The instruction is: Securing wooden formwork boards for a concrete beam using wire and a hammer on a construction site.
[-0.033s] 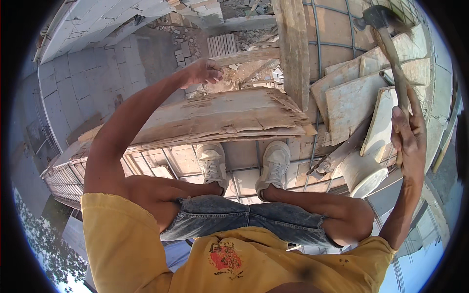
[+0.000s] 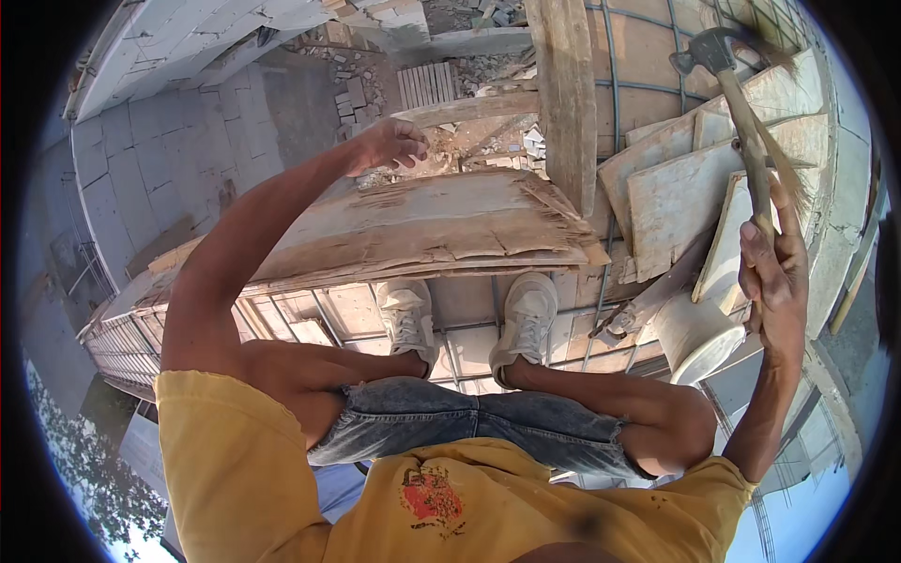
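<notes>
My right hand (image 2: 777,277), raised at the right, is wrapped round the lower part of a claw hammer's wooden handle (image 2: 748,141). The dark hammer head (image 2: 710,52) points up and away, over the steel bars and boards. Off to the left, my left hand (image 2: 389,147) hangs with curled fingers above the far edge of a stack of worn plywood sheets (image 2: 413,225). What those fingers hold, if anything, is too small to make out. An upright rough plank (image 2: 563,94) stands to the right of this hand.
Squatting, I have both shoes (image 2: 528,314) on a grid of steel bars (image 2: 605,84) over boards. Loose plywood pieces (image 2: 680,202) and a whitish cylindrical container (image 2: 699,338) lie at the right. Beyond the stack, an opening drops to rubble (image 2: 352,94) beside a block wall (image 2: 178,141).
My right hand and the hammer have shifted slightly left and nearer to me. The left hand has barely moved.
</notes>
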`<state>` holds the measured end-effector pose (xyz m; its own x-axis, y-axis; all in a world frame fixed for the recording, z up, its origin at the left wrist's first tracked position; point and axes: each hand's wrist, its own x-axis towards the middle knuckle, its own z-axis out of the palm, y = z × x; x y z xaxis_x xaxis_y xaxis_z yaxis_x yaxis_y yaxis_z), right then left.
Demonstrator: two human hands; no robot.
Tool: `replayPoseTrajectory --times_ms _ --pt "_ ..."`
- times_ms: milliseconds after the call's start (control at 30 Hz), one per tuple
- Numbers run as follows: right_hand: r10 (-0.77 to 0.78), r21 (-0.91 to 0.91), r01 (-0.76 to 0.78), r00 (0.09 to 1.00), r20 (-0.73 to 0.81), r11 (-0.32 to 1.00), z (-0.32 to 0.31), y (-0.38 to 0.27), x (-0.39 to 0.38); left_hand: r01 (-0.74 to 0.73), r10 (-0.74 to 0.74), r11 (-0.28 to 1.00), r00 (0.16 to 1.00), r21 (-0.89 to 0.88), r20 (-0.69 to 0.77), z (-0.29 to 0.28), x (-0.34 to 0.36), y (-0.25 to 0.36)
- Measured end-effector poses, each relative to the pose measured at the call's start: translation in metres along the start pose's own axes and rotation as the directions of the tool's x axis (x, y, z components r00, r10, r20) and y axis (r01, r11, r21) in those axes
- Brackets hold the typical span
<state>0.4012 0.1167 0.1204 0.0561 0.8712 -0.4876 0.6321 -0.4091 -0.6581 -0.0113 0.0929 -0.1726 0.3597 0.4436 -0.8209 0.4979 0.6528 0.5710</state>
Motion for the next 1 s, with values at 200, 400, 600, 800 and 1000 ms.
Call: replayPoseTrajectory --times_ms 200,400,600,800,1000 --pt "0.123 0.149 -0.139 0.986 0.112 0.979 0.032 0.007 -0.002 0.152 -0.147 0.964 0.988 -0.22 0.04 0.032 0.024 -0.026" --pt "0.061 0.165 -0.123 0.94 0.336 0.979 0.046 -0.01 0.012 0.08 -0.083 0.959 0.997 -0.27 0.001 0.054 0.02 -0.03" --pt "0.125 0.048 -0.16 0.897 0.424 0.986 0.072 -0.01 0.015 -0.004 0.016 0.94 0.999 -0.341 0.03 0.05 0.012 -0.052" --pt "0.042 0.061 -0.072 0.914 0.403 0.996 0.079 -0.008 0.013 -0.071 0.087 0.95 0.995 -0.304 0.039 0.056 0.018 -0.043" --pt "-0.044 0.207 0.002 0.98 0.195 0.978 0.054 -0.031 0.017 -0.065 0.067 0.954 0.998 -0.291 -0.003 0.054 0.012 -0.042"
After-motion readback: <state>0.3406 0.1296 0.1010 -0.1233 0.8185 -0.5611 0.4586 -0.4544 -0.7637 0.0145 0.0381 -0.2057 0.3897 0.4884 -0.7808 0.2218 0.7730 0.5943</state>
